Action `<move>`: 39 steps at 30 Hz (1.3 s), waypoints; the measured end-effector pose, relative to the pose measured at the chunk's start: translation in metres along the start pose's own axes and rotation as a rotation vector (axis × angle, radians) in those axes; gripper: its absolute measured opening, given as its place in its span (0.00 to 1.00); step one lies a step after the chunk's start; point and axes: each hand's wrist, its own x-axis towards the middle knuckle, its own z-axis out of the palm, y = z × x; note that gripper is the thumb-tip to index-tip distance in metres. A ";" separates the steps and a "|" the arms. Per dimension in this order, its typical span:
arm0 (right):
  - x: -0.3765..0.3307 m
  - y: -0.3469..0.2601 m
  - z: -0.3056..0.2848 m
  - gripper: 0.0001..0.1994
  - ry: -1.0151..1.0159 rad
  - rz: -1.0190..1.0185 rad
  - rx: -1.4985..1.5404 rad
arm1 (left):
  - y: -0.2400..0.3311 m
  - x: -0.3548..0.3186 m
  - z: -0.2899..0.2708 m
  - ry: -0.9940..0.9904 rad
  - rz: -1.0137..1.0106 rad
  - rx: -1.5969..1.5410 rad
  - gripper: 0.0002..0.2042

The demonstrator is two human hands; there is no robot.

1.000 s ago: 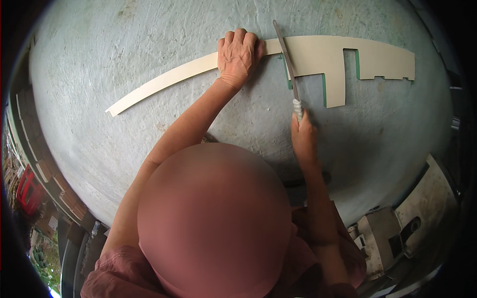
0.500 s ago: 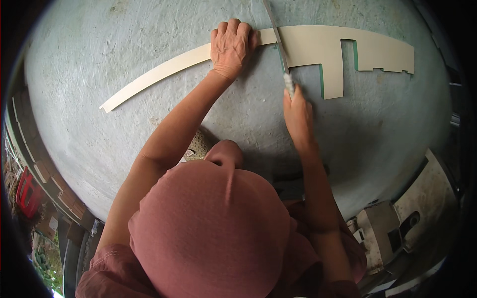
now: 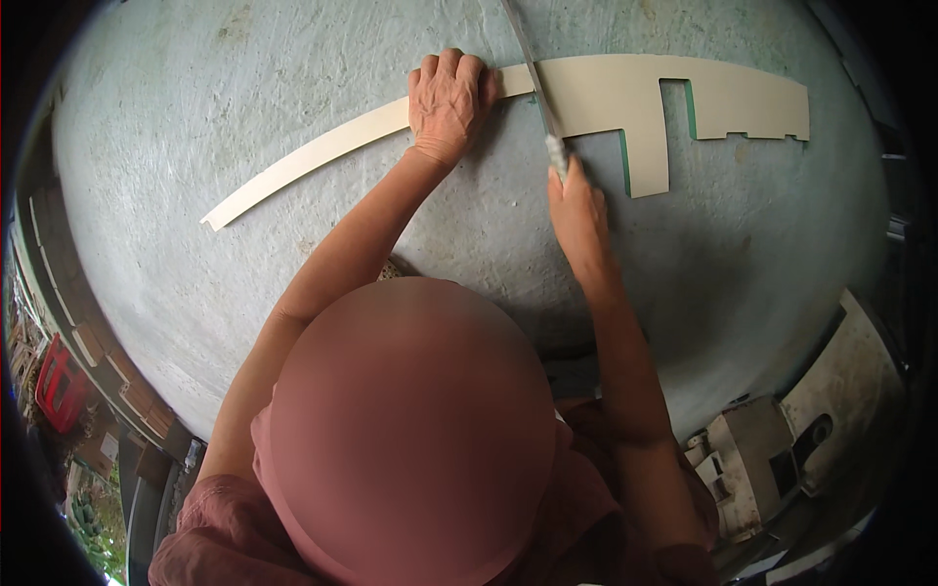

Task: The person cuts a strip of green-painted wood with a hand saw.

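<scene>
A long, curved cream panel (image 3: 596, 93) with green cut edges and square notches lies across the far part of the grey surface. My left hand (image 3: 449, 107) is closed over its narrow left strip, fingers folded and pressing it down; the fingertips are hidden. In my right hand (image 3: 579, 215) is the pale, wrapped handle of a thin hand saw (image 3: 540, 88). Its long metal blade crosses the panel where the strip meets the wider part, pointing away from me. The teeth are too small to make out.
The rough grey surface (image 3: 469, 215) spreads around the panel. Dirty cream moulded parts (image 3: 831, 391) lie at the lower right. A red plastic piece (image 3: 61, 386) and stacked brown blocks (image 3: 137, 400) are at the left edge. Pink cloth (image 3: 410, 420) covers the lower middle.
The saw and my right hand have slid slightly forward and left across the panel. My left hand keeps its hold on the strip. The pink cloth blocks a different area now.
</scene>
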 end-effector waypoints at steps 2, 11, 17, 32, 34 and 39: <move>-0.020 0.012 0.007 0.14 -0.001 -0.001 0.022 | -0.003 0.000 -0.002 0.000 -0.015 0.018 0.07; -0.027 0.001 0.015 0.14 -0.144 0.011 -0.080 | 0.001 -0.001 0.001 0.013 0.007 0.026 0.08; -0.023 0.009 -0.026 0.15 -0.150 0.081 0.100 | -0.004 0.001 -0.001 0.023 0.012 0.037 0.08; -0.018 -0.006 -0.001 0.12 0.052 0.024 0.054 | -0.004 -0.001 -0.001 0.023 0.014 0.011 0.08; -0.016 -0.005 0.002 0.12 0.081 0.013 0.091 | -0.001 0.000 -0.001 0.025 0.014 0.016 0.08; -0.014 -0.009 0.000 0.12 0.052 0.016 0.099 | -0.003 -0.001 0.000 0.044 0.019 0.025 0.08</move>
